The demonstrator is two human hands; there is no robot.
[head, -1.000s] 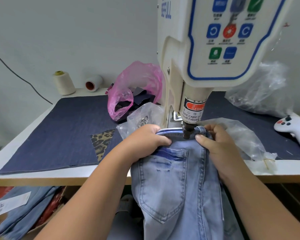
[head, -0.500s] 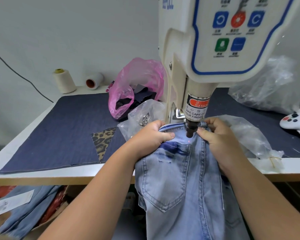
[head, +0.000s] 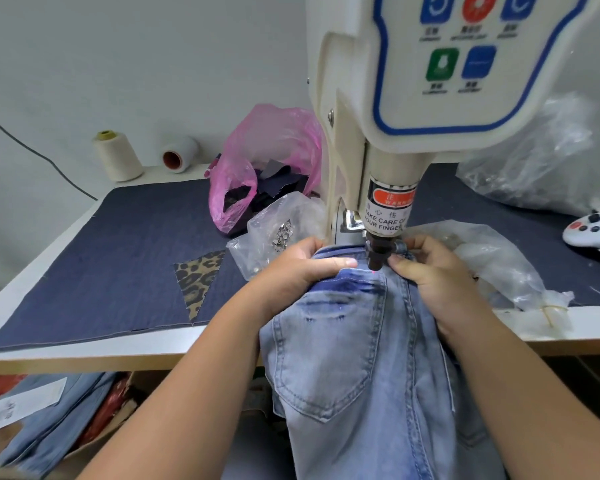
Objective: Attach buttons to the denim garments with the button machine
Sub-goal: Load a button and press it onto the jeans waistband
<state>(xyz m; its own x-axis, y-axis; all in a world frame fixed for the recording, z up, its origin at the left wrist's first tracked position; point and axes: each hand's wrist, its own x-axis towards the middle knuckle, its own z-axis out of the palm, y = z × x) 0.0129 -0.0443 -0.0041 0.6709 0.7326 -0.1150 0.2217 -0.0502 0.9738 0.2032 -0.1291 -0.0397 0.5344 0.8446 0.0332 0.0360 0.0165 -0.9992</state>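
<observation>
Light blue denim jeans hang over the table's front edge, their waistband under the dark punch head of the cream button machine. A small red light dot falls on the denim just below the punch. My left hand grips the waistband left of the punch, thumb lying across the pocket top. My right hand pinches the waistband right of the punch, its fingertips close to it. A clear bag of metal buttons lies just behind my left hand.
A dark denim mat with a leopard-print patch covers the table. A pink bag of scraps, two thread cones, crumpled clear bags and a white controller lie around the machine. Folded denim sits below the table.
The jeans have been pulled toward me a little, so the punch now sits nearer the waistband's far edge above the pocket top. My view has dropped closer. Both hands keep their grip.
</observation>
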